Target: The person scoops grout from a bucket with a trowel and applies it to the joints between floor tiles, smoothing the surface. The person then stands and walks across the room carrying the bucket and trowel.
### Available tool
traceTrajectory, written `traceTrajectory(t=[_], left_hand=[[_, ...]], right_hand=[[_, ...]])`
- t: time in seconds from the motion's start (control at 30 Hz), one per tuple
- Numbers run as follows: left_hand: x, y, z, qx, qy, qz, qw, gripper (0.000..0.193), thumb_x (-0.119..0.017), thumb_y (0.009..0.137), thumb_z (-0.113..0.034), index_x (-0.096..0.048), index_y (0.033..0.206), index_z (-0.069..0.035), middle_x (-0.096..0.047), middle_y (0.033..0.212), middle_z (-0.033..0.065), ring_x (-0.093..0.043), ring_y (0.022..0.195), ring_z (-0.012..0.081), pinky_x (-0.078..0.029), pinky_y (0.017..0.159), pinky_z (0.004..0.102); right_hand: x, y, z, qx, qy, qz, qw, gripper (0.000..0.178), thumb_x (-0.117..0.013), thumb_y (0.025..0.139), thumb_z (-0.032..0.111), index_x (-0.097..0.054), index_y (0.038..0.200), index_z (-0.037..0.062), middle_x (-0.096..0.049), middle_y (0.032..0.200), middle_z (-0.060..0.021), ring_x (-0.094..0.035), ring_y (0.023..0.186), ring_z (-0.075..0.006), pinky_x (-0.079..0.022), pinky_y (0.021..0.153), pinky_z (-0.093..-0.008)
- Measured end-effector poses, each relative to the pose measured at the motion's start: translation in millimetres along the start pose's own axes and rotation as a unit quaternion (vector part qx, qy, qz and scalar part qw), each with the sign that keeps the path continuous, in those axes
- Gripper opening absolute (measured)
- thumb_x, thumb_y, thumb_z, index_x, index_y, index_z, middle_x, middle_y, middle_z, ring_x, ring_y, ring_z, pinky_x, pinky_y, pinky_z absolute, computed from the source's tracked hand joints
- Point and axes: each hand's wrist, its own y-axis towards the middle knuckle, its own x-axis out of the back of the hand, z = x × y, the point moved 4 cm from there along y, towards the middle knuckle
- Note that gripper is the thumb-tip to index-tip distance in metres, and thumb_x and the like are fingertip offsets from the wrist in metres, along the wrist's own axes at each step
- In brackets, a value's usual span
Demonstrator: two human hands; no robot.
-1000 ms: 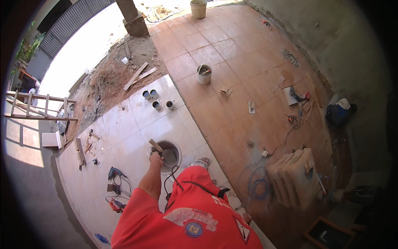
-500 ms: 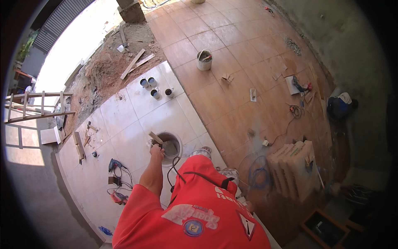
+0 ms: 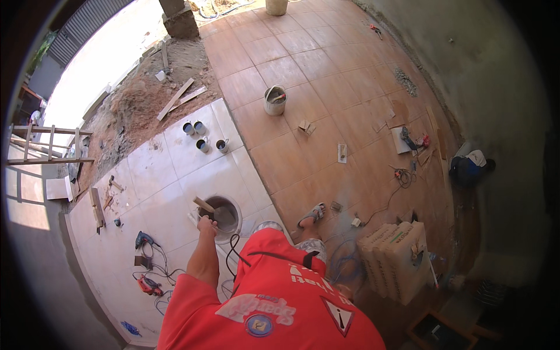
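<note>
My left hand (image 3: 207,224) is closed at the left, near side of a round, pale-rimmed bucket (image 3: 234,231), seemingly on its rim or handle. The exact grip is too small to make out. Grey material shows inside the bucket. A short wooden piece (image 3: 203,204) juts out over its left rim, just beyond my fingers. At the right edge of my red shirt, a small blurred patch of skin may belong to my right hand (image 3: 346,290); its fingers are hidden. My right foot (image 3: 312,214) stands on the orange tiles, in a sandal.
Several dark-mouthed cups (image 3: 202,144) stand on the white tiles ahead. A blue drill (image 3: 144,239) and a red corded tool (image 3: 150,286) lie left. Another bucket (image 3: 275,100) is farther off. Stacked boxes (image 3: 391,254) stand right; cables cross the floor.
My right foot has stepped forward onto the orange tiles. The view has shifted, so the floor objects sit lower and farther left. My left hand stays at the bucket.
</note>
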Motion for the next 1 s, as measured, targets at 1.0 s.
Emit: traceTrajectory(t=[1.0], left_hand=[[-256,-89,81,0.101,-0.125,-0.078,0.984,0.028,-0.046,0.095,-0.031,-0.045,0.107,-0.006,-0.048,0.101,0.0073,-0.054,0.092,0.0261,-0.041,0.092,0.0518]], right_hand=[[-146,88,553,0.022,-0.230,0.035,0.972,0.026,-0.059,0.089,0.025,-0.062,0.111,0.0116,-0.047,0.060,-0.0014,-0.036,0.042,-0.0107,-0.027,0.038,-0.0289]])
